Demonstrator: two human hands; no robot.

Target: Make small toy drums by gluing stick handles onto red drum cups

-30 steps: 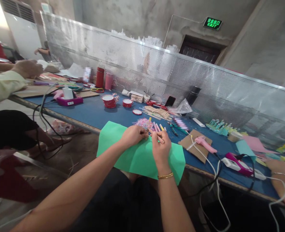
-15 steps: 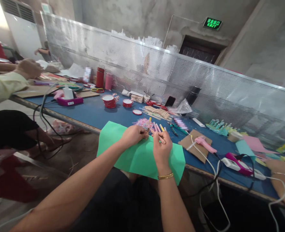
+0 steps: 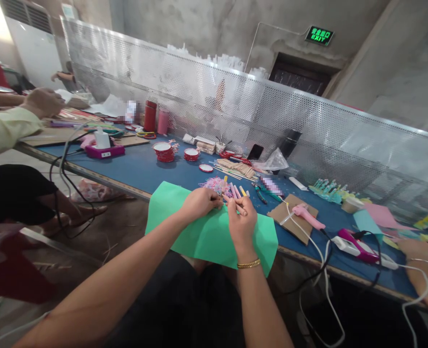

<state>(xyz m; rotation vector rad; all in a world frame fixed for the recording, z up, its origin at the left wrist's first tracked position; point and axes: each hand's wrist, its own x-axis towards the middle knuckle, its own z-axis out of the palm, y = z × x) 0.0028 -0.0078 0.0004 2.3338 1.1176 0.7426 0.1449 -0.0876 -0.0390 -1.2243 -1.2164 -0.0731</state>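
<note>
A large green sheet (image 3: pixel 199 241) lies across my lap and against the table edge, beneath both hands. My right hand (image 3: pixel 243 224) is closed around a slim pink stick (image 3: pixel 240 208), its tip pointing toward my left fingers. My left hand (image 3: pixel 199 204) is pinched at the sheet's upper middle; what its fingertips hold is too small to make out. Just beyond the fingertips, a yellow-ended stick (image 3: pixel 224 181) stands up. Pink and yellow sticks (image 3: pixel 240 191) lie beside a tangle of pink and purple strands (image 3: pixel 211 183).
On the blue table (image 3: pixel 127 169) are stacked red-rimmed discs (image 3: pixel 163 152), wooden sticks (image 3: pixel 235 167), pliers (image 3: pixel 260 193) and a pink glue gun (image 3: pixel 308 216) on cardboard (image 3: pixel 290 222). Cords hang by a magenta power strip (image 3: pixel 361 246). Co-workers' hands are at left (image 3: pixel 42 102) and right (image 3: pixel 417 251).
The pink stick in my right hand has tilted, and its tip has shifted slightly toward my left fingers. My left hand stays nearly in place.
</note>
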